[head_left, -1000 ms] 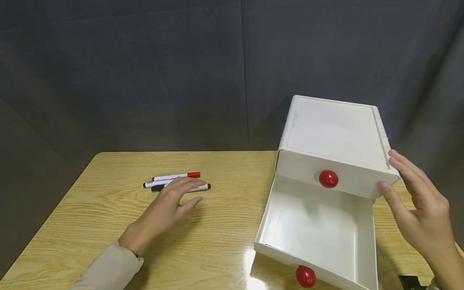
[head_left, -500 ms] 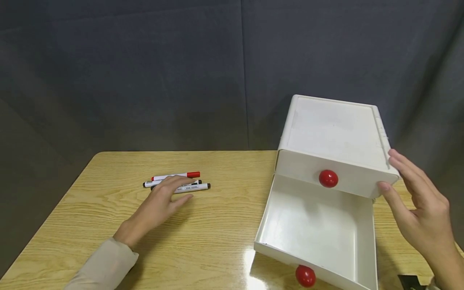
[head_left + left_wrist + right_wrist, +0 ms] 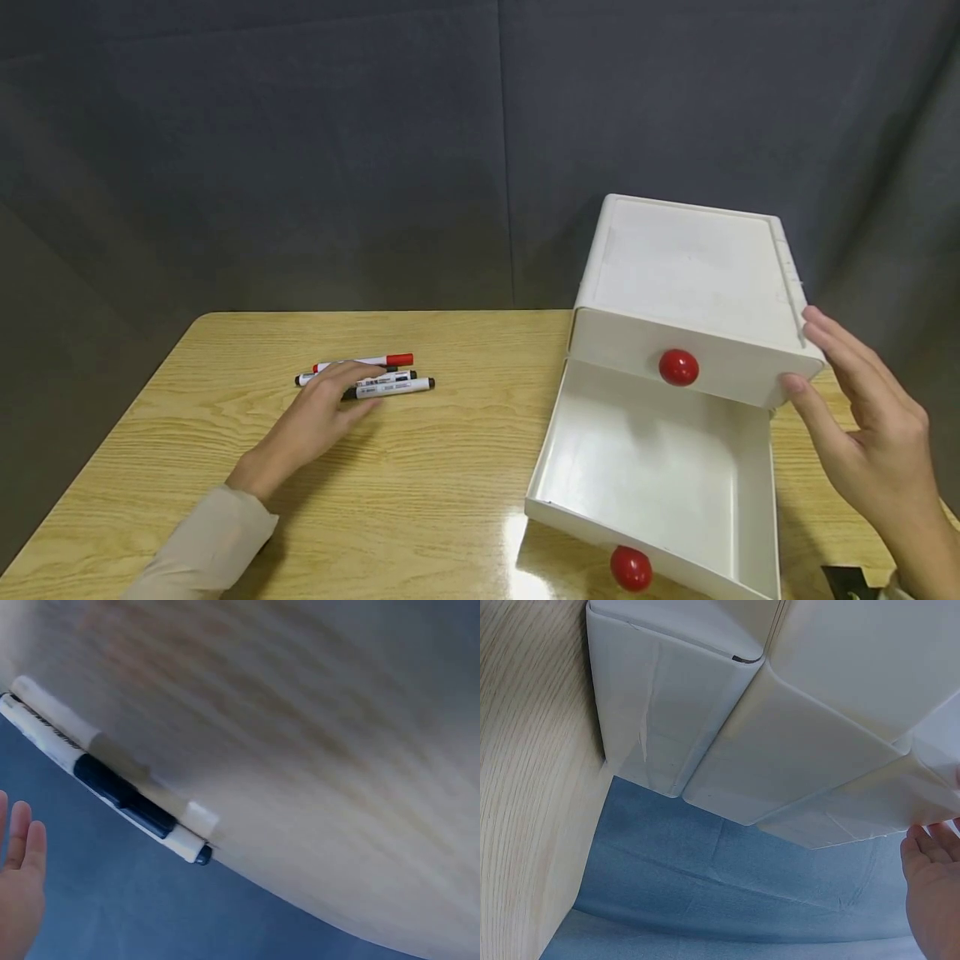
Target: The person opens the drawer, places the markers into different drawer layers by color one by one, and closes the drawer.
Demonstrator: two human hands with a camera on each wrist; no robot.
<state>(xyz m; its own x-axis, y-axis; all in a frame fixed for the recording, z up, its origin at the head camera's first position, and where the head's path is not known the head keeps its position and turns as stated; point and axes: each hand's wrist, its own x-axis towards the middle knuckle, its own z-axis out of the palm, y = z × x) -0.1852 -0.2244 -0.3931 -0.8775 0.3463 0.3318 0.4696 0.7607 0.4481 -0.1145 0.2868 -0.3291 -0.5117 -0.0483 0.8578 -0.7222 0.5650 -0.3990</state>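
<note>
Several capped whiteboard markers lie close together on the table; one has a red cap (image 3: 400,360), and a nearer white marker (image 3: 395,388) has black ends. My left hand (image 3: 318,414) is low over their left part, thumb and fingers apart, hiding some of them. In the left wrist view its fingertips (image 3: 35,836) appear beside a marker (image 3: 120,791). At the right stands a white drawer unit (image 3: 690,275). My right hand (image 3: 877,433) touches its front right corner, thumb at the front and fingers extended along the side.
The unit's lower drawer (image 3: 551,467) is pulled out towards me, with bare inside. Red round knobs mark the upper drawer front (image 3: 600,337) and the lower one. A dark cloth (image 3: 375,167) hangs behind the wooden table (image 3: 420,517). A small black object (image 3: 847,581) sits at bottom right.
My left hand has drawn back leftwards over the markers, uncovering more of the black-ended ones. My right hand and the drawer unit stay where they were.
</note>
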